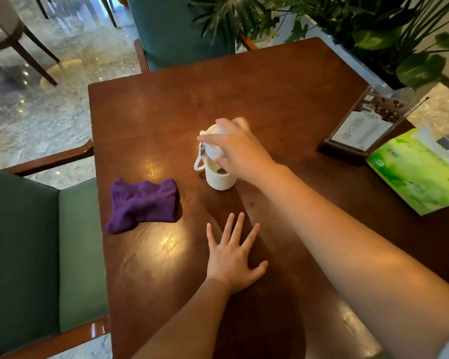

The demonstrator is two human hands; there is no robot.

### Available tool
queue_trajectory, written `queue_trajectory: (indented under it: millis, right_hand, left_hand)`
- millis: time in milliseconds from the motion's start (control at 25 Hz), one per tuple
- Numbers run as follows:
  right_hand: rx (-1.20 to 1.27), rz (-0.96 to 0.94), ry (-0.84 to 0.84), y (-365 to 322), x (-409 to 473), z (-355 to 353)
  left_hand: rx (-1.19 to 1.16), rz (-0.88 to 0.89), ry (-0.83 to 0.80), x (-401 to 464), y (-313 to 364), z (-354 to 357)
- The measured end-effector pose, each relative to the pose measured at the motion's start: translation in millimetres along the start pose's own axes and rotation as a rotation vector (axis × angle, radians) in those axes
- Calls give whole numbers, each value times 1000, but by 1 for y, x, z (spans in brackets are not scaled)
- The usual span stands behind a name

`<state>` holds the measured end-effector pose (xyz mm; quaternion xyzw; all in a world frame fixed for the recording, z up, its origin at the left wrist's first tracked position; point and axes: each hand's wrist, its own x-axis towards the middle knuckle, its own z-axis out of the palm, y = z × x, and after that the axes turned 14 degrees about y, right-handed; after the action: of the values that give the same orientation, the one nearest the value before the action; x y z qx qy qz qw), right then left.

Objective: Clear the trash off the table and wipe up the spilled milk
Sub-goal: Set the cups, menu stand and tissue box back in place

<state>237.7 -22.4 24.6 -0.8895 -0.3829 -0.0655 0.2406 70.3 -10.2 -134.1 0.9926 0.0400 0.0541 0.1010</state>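
A white ribbed cup (pixel 220 179) stands near the middle of the dark wooden table (pixel 283 94). My right hand (pixel 237 147) is above it, closed on a white lid-like piece (pixel 213 141) with a loop strap hanging at its left; the lid is tilted over the cup's mouth. My left hand (pixel 232 253) lies flat on the table nearer to me, fingers spread, holding nothing. A crumpled purple cloth (pixel 143 202) lies on the table left of the cup. I cannot make out any spilled milk.
A green tissue pack (pixel 415 172) and a standing menu card (pixel 360 128) sit at the table's right edge. Green upholstered chairs stand to the left (pixel 36 242) and at the far side (pixel 166 29). Potted plants (pixel 373 29) line the far right.
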Motion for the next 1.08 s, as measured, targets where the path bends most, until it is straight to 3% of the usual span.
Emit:
queue_trajectory:
  millis: [480,720,880,1000,1080]
  right_hand:
    - [-134,-117,-43,28,-24,-2]
    - [-172,-18,88,76,-60,-37]
    - [-233,113,253,121,-71,-74]
    - [-408,174,389,163,-73,-103]
    - [-559,240,322,193,-72,-119]
  left_hand:
    - [31,12,-6,2,0,-3]
    - [94,-5,-68,17,16,-9]
    - [32,1,4,41,65,-2]
    - [30,65,0,41,88,20]
    - [74,83,2,41,91,30]
